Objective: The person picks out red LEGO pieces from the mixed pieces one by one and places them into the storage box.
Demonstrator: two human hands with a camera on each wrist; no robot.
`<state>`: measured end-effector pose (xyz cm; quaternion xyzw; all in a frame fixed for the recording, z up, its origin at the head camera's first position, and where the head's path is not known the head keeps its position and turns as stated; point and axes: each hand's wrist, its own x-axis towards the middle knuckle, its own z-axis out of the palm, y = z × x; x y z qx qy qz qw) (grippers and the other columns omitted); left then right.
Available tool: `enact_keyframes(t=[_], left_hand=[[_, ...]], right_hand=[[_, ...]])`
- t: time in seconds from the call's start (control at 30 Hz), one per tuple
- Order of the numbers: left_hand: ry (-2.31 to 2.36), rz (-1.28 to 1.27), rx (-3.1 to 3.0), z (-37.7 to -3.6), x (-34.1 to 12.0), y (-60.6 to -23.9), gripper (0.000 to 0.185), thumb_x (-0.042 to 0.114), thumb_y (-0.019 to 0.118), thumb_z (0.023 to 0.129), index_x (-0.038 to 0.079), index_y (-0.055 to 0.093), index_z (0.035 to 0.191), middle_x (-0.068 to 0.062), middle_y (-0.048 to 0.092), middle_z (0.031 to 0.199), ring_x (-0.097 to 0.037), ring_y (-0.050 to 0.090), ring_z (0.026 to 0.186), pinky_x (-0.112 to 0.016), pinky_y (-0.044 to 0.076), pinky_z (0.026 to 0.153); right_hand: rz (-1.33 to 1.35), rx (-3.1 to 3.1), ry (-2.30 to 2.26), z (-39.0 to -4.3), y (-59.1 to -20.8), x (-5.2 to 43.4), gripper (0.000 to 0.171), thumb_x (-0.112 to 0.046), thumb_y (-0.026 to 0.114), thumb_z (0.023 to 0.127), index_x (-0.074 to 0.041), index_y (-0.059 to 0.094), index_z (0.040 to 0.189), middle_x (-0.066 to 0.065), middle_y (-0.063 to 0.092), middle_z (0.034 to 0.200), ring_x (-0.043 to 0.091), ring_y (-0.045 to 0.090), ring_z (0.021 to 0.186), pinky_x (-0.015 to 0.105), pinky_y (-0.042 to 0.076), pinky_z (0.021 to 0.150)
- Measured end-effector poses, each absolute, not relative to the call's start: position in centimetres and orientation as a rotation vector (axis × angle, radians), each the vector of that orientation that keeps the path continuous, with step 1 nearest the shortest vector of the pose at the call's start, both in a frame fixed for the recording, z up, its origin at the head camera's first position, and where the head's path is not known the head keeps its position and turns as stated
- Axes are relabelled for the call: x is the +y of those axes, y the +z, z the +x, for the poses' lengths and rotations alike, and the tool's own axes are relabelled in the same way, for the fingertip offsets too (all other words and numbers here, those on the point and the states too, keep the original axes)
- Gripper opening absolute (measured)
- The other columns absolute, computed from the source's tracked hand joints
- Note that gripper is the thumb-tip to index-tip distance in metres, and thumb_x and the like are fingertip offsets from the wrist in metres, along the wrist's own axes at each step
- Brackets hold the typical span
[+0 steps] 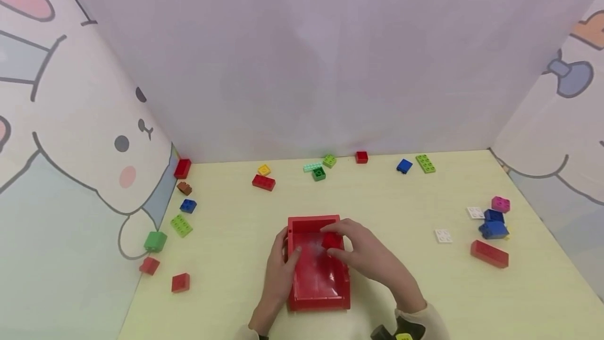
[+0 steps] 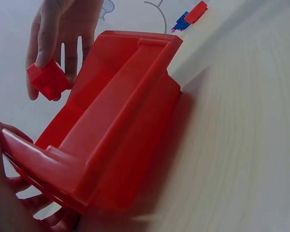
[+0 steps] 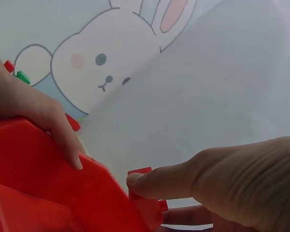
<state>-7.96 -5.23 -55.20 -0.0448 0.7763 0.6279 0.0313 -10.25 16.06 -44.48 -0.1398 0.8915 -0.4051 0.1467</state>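
A red plastic bin point(image 1: 318, 304) with a hollow inside stands in front of me on the pale table. My left hand point(image 1: 279, 272) grips its left wall, thumb over the rim and fingers along the outside. Between the thumb and fingers of my right hand point(image 1: 375, 256) is a small red toy brick point(image 1: 330, 240). The left wrist view shows this brick point(image 2: 49, 81) pinched above the bin's opening, studs pointing downward. In the right wrist view the brick point(image 3: 144, 195) overlaps the bin's rim, and the lower fingers are partly hidden.
Loose bricks lie around the table's edges. A green brick point(image 1: 155, 241) and a red brick point(image 1: 181, 283) are at the left, a red brick point(image 1: 263, 182) toward the back. On the right lie a long red brick point(image 1: 489, 254), blue bricks point(image 1: 493, 230) and white plates point(image 1: 443, 236). Walls enclose three sides.
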Motion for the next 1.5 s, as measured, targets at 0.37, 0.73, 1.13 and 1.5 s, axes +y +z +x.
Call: enact_keyframes(t=[0.37,0.73,1.13,1.5], left_hand=[[1.932,-0.159,2.376,-8.2,-5.2,-55.3,0.072,0.023,0.073,0.097,0.028,0.037,0.158,0.004,0.048,0.156,-0.027,0.049,0.144,-0.045,0.056,0.108],[1.927,-0.155,2.379,-8.1,-5.3,-55.1,0.072,0.028,0.073,0.097,0.027,0.036,0.158,0.002,0.047,0.158,-0.028,0.048,0.146,-0.046,0.055,0.109],[1.918,-0.176,2.391,-8.2,-5.3,-55.4,0.07,0.031,0.072,0.098,0.028,0.036,0.158,0.004,0.048,0.158,-0.026,0.048,0.145,-0.046,0.055,0.109],[1.923,-0.154,2.399,-8.2,-5.4,-55.3,0.07,0.028,0.071,0.098,0.027,0.035,0.159,0.004,0.047,0.159,-0.026,0.047,0.147,-0.049,0.052,0.112]], right_hand=[[-0.398,2.549,-1.17,-10.0,-45.3,14.8,0.056,-0.018,0.09,0.08,-0.028,0.068,0.13,0.0,0.063,0.135,0.025,0.057,0.128,0.043,0.065,0.088],[-0.499,2.629,-1.127,-9.8,-47.1,13.4,0.056,-0.018,0.091,0.078,-0.026,0.069,0.129,-0.003,0.066,0.13,0.021,0.059,0.124,0.057,0.053,0.104],[-0.517,2.788,-0.981,-9.1,-49.2,11.7,0.063,-0.019,0.095,0.072,-0.025,0.07,0.129,-0.002,0.065,0.13,0.021,0.057,0.128,0.071,0.036,0.112],[-0.549,2.894,-0.869,-8.9,-49.5,11.2,0.065,-0.019,0.097,0.068,-0.024,0.071,0.127,0.001,0.067,0.128,0.023,0.059,0.125,0.068,0.038,0.112]])
